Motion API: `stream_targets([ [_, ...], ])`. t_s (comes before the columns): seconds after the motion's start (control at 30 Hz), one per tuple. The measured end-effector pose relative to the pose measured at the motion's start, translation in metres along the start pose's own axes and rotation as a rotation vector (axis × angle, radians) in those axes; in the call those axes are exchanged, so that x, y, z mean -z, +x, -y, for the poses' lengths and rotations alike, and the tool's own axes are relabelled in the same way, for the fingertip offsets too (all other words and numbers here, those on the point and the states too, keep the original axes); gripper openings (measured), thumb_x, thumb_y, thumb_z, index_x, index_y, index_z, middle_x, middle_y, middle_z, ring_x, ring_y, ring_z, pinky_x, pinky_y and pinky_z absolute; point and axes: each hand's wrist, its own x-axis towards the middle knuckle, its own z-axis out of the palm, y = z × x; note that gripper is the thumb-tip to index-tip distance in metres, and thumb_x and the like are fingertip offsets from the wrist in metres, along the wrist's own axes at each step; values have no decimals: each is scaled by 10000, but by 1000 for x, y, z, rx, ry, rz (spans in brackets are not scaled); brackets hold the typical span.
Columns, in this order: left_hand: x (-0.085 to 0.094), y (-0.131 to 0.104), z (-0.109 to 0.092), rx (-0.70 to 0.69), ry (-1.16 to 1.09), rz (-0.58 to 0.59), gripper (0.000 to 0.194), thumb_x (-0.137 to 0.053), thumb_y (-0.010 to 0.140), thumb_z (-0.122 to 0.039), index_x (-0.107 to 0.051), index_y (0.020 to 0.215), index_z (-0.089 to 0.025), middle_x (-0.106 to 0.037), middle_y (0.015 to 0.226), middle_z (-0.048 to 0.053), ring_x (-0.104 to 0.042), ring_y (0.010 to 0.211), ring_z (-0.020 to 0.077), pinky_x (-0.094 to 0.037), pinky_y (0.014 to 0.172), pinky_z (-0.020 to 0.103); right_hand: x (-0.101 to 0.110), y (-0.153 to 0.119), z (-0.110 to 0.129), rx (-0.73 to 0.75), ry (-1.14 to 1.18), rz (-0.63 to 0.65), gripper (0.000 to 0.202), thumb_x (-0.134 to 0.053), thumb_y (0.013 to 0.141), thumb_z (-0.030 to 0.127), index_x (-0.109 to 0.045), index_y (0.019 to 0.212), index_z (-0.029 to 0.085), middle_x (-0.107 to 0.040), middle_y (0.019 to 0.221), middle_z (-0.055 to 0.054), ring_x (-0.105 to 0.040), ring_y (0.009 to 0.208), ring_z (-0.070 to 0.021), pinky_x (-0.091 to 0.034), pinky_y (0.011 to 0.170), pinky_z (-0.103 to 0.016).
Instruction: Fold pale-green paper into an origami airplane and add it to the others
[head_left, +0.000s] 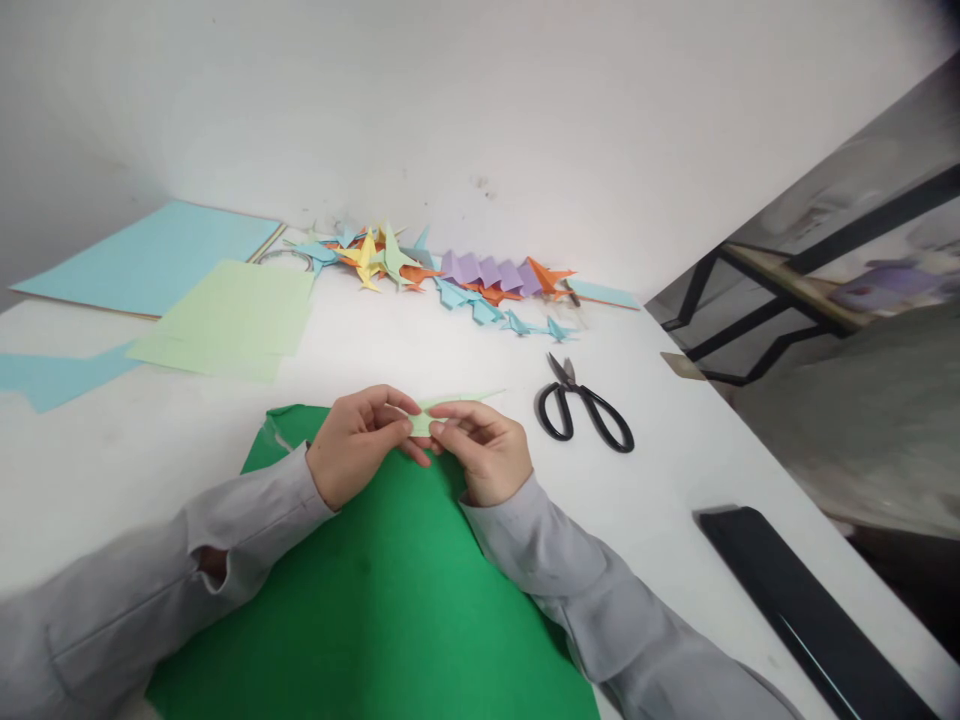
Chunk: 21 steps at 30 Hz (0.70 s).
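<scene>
A small light green paper piece [421, 422] is held between both hands above the top of a green sheet [367, 580]. My left hand [364, 440] pinches its left side between thumb and fingers. My right hand [484, 445] pinches the right side, its fingertips close to those of my left. A thin pale green point sticks out behind my right fingers. The folds of the piece are mostly covered by the fingers. Right of my right hand lie scissors [581, 400] with black handles, their blades slightly apart.
Folded paper figures in several colours [382, 258] and a purple pleated strip [491, 272] lie along the wall. Light green sheets [225, 325] and a blue sheet stack [157, 255] are at the left. A long black object [802, 610] lies at the right edge.
</scene>
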Motion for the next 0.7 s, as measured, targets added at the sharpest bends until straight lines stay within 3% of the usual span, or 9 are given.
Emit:
stream_targets([
  [0.2, 2, 0, 2, 53, -88, 0, 70, -544, 692, -185, -523, 734, -133, -592, 482, -22, -635, 495, 180, -491, 609, 319, 2, 1, -3, 28, -43, 7, 101, -674, 606, 193, -665, 705, 180, -560, 444, 42, -527, 424, -99, -407, 438, -229],
  [0.37, 1, 1, 4, 2, 47, 0, 207, -650, 631, -193, -464, 711, -152, -616, 500, -23, -611, 474, 147, -466, 528, 264, 1, -1, -1, 35, -37, 27, 96, -674, 604, 171, -665, 699, 183, -567, 456, 42, -541, 444, -102, -401, 444, -225],
  [0.7, 2, 4, 8, -10, 25, -27, 306, -657, 598, -151, -381, 729, -176, -545, 453, -96, -587, 453, 114, -447, 509, 234, 5, -1, 2, 91, -119, 105, 104, -676, 632, 160, -660, 733, 174, -595, 518, 32, -536, 467, -91, -412, 456, -218],
])
